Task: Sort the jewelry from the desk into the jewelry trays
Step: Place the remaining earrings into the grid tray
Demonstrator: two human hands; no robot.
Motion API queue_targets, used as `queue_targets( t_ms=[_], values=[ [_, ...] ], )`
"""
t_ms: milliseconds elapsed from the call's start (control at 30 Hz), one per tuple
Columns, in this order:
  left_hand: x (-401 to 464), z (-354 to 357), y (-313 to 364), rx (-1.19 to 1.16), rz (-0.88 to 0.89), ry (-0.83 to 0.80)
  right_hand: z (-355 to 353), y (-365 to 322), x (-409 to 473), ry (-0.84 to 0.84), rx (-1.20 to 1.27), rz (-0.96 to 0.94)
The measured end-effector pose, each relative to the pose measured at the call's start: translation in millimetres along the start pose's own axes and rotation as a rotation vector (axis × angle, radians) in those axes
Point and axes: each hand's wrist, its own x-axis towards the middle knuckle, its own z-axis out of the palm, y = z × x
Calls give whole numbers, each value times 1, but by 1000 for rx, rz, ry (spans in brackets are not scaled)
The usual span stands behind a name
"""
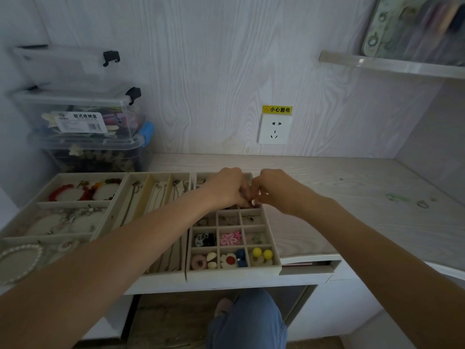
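A pale wooden bench carries three beige jewelry trays side by side. The left tray holds bracelets, the middle tray holds chains lying lengthwise away from the viewer, and the right grid tray holds small earrings and charms. Over its far cells, the left hand and right hand meet, fingers curled, pinching something too small to identify. A green ring and a small ring lie well right of them.
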Motion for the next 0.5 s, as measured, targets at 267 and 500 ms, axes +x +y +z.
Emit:
queue_targets(
  t_ms=[267,500],
  values=[
    [1,0,1,83,-37,9,4,-5,-1,8,-298,-145],
    [2,-1,2,95,-32,-10,11,-1,-6,101,-384,-212]
  ],
)
